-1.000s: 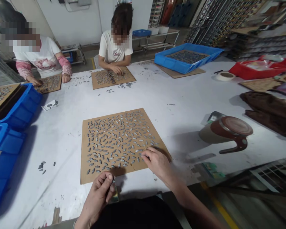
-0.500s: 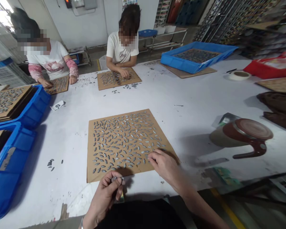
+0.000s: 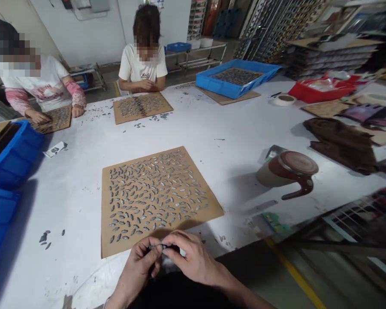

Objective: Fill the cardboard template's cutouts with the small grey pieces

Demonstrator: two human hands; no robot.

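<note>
My left hand [image 3: 140, 264] is closed, pinching small grey leaf-shaped pieces [image 3: 155, 246] between thumb and fingers. Beside it, the thumb and forefinger of my right hand [image 3: 194, 259] close on the same little cluster; how many pieces each hand has is hidden. Both hands are just off the near edge of a brown cardboard sheet [image 3: 105, 244]. Many similar grey pieces [image 3: 143, 212] are spread over that sheet in loose rows, lying apart from one another.
A lidded mug [image 3: 270, 171] stands at right, near brown cloth [image 3: 341, 141] and a red tray [image 3: 321, 91]. Blue crates [image 3: 16, 150] line the left. Two people work across the white table [image 3: 73, 184] at cardboard sheets [image 3: 167, 105]. A blue tray [image 3: 238, 89] is farther back.
My right hand has left the cardboard sheet and come in to meet my left hand at the grey pieces. The view has swung to the right. The middle co-worker's hand has drawn back from the sheet.
</note>
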